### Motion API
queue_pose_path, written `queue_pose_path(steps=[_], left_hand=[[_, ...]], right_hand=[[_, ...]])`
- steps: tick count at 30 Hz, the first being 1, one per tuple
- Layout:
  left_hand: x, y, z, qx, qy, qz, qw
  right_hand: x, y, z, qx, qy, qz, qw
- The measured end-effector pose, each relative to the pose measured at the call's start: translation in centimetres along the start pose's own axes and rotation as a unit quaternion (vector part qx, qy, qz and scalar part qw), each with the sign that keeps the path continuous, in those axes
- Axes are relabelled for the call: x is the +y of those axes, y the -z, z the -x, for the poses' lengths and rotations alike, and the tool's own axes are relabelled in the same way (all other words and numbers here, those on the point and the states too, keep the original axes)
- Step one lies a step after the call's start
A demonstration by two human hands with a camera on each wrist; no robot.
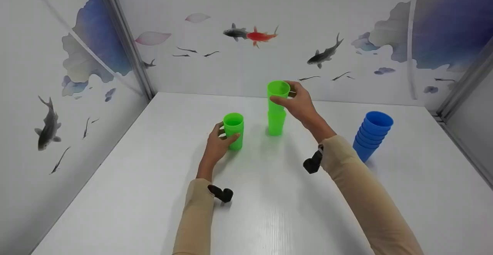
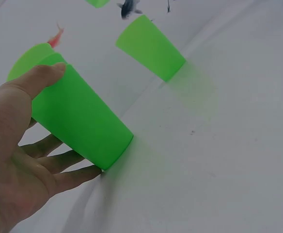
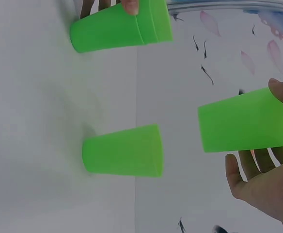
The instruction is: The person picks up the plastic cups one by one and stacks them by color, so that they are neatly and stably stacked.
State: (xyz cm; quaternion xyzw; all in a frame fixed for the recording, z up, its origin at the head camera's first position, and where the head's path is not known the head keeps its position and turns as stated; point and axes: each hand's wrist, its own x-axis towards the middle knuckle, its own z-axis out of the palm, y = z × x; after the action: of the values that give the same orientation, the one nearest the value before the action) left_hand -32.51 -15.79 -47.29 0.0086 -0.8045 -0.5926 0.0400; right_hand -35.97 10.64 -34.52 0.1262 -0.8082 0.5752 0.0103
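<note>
My left hand (image 1: 215, 147) grips a small stack of nested green cups (image 2: 83, 116), upright on the table, thumb on the near side and fingers behind. Two rims show near its top in the left wrist view. To the right of that stack, a single green cup (image 3: 122, 151) stands upright with its mouth up. Above it my right hand (image 1: 302, 103) holds another green cup (image 3: 245, 121) between thumb and fingers, mouth up. A gap shows between this cup's base and the rim of the standing one in the right wrist view.
A leaning-looking stack of several nested blue cups (image 1: 364, 147) stands on the right of the white table (image 1: 262, 216). Behind the table rises a white wall (image 1: 246, 66) painted with fish and petals. Small black wrist cameras (image 1: 312, 162) jut from both sleeves.
</note>
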Motion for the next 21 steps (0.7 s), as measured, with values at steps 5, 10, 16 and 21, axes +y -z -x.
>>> queue_pose_path(steps=[5,10,16,21], left_hand=[[0.0,-0.1,0.0,0.002,0.012,-0.007,0.9999],[0.2,-0.1,-0.1,0.001,0.026,-0.006,0.9996],[0.3,-0.1,-0.1,-0.002,0.042,-0.009,0.9991],[0.3,-0.1,-0.1,0.000,0.048,-0.011,0.9988]], right_hand=[[-1.0,-1.7,0.3,-0.014,0.013,-0.011,1.000],[-1.9,-3.4,0.6,-0.028,0.036,-0.013,0.999],[-2.8,-5.2,0.7,-0.044,0.050,-0.015,0.998],[-3.1,-6.3,0.7,-0.051,0.061,-0.017,0.997]])
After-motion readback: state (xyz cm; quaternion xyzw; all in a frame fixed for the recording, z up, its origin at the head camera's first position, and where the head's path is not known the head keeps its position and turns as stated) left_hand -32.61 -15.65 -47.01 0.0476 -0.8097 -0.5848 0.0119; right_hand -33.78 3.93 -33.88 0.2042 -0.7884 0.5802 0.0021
